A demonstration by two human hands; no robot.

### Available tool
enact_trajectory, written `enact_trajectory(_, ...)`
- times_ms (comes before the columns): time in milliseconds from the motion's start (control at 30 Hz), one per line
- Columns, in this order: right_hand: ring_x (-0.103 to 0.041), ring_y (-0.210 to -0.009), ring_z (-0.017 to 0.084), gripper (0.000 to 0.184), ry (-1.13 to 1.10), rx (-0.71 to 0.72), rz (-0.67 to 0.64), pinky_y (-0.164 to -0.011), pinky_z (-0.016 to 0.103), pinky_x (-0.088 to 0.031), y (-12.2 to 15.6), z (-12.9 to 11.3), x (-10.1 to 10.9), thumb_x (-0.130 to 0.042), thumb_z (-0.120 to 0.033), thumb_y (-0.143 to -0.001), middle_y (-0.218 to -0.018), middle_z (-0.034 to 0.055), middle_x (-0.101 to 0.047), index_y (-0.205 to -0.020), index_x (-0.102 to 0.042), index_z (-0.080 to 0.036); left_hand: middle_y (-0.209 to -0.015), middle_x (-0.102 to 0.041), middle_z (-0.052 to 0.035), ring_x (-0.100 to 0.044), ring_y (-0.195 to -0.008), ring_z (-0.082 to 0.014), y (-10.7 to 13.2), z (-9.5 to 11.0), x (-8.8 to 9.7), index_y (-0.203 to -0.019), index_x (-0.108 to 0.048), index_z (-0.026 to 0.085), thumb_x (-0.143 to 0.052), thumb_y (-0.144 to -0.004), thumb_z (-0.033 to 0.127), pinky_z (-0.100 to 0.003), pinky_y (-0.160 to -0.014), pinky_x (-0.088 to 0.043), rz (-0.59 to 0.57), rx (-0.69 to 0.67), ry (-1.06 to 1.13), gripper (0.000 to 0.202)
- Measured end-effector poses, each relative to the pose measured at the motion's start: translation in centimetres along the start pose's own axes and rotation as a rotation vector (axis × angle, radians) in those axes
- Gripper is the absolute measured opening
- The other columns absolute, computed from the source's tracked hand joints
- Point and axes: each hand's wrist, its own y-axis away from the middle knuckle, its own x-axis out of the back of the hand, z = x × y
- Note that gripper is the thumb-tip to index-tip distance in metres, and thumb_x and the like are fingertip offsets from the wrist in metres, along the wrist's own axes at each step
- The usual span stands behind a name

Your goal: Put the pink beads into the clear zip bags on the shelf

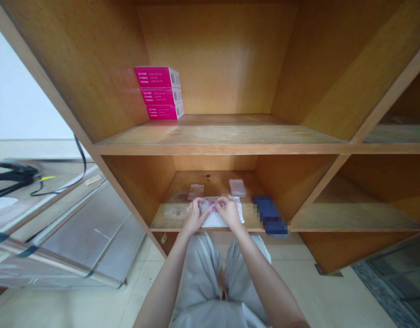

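Note:
A small clear plastic bag (204, 206) is held by its left side in my left hand (194, 216), whose fingers are closed on it. Small pink-and-white pieces (212, 207), too small to name, lie at the bag's right side, between my hands. My right hand (229, 210) reaches in from the right with its fingers pinched together at these pieces; what is in the pinch is too small to make out. Under both hands a white sheet of paper (216, 221) lies on the lower shelf. Behind it are a clear zip bag with reddish contents (196, 191) and a stack of clear zip bags (237, 187).
Three pink boxes (158, 94) are stacked on the upper shelf. A dark blue, partly blurred object (269, 216) overhangs the lower shelf's front edge at right. Wooden dividers flank the compartment. At left stands a clear-sided case (83, 237) with black cables (17, 175) on top.

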Motion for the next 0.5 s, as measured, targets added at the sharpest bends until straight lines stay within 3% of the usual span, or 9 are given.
enact_trajectory(300, -0.052, -0.082, 0.017, 0.009, -0.097, 0.034, 0.002, -0.078, 0.029, -0.038, -0.3, -1.8, -1.5, -0.053, -0.016, -0.071, -0.08, 0.0034, -0.062, -0.07, -0.061, -0.019, -0.108, -0.051, -0.0088, -0.047, -0.104, -0.0221, 0.1, -0.6, -0.3, -0.112, -0.038, 0.02, -0.05, -0.076, 0.039, -0.038, -0.086, -0.035, -0.018, -0.012, -0.023, 0.043)
enact_trajectory(500, -0.052, -0.088, 0.016, 0.018, -0.118, 0.085, -0.069, -0.082, 0.029, -0.036, 0.1, -2.2, -1.7, -0.046, -0.024, -0.081, -0.088, 0.0046, -0.062, -0.077, -0.063, -0.019, -0.109, -0.05, -0.0096, -0.047, -0.104, -0.0229, 0.1, -0.5, -0.3, -0.113, -0.036, 0.02, -0.048, -0.076, 0.038, -0.039, -0.087, -0.034, -0.018, -0.007, -0.034, 0.043)
